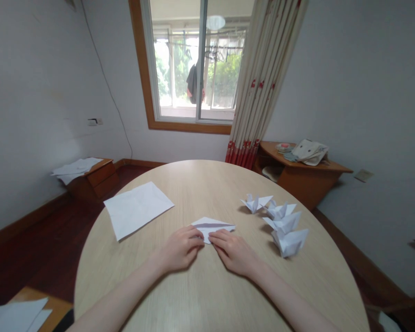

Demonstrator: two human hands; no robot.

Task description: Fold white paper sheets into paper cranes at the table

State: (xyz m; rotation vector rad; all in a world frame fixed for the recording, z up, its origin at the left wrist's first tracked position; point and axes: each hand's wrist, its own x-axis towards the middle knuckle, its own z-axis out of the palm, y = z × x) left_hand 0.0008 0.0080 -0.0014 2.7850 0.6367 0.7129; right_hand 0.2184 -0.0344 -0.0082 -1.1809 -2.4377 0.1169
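A partly folded piece of white paper (212, 223) lies on the round table in front of me, with a crease line running across it. My left hand (182, 248) is closed at its lower left edge, fingers bent and pressed together on the paper. From the lower right, my right hand (235, 252) also presses the paper, its fingers held close together. The two sets of fingertips are a small gap apart. Both thumbs sit low, and what lies under the fingers is hidden.
Several folded paper cranes (288, 240) stand in a row at the right of the round table (207, 295). A stack of white paper (138, 210) lies at the left. Beyond are a wooden cabinet (103, 177), a corner desk (304, 180) and a curtained window.
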